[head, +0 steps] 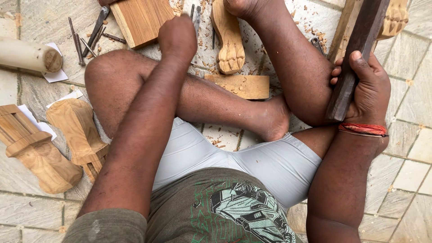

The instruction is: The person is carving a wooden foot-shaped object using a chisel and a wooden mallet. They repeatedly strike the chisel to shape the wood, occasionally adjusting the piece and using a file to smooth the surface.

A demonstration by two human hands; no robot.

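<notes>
Sitting cross-legged on a stone-tiled floor (pixel 405 148), the person works with both arms reaching forward over the knees. The right hand (pixel 366 87) is wrapped firmly around a dark wooden bar (pixel 357 54) — thumb laid along its front face, fingers curled behind — and holds it upright and slightly tilted beside the right knee. A red thread band (pixel 363 129) circles that wrist. The left hand (pixel 177 38) is closed into a fist around a thin metal chisel (pixel 197 20), whose shaft shows just past the knuckles; how its tip meets the wood I cannot tell.

Just beyond the left hand lies a carved wooden leg with a clawed foot (pixel 229 42), pinned under the person's foot at its upper end, with wood shavings (pixel 204 49) scattered around it. A flat wooden block (pixel 240 85) rests against the shin below the carving, and a larger plank (pixel 141 20) sits at the top — beside a loose cluster of metal chisels (pixel 90 38). At far left are a pale round mallet (pixel 29 56) and two more carved wooden pieces (pixel 54 144).
</notes>
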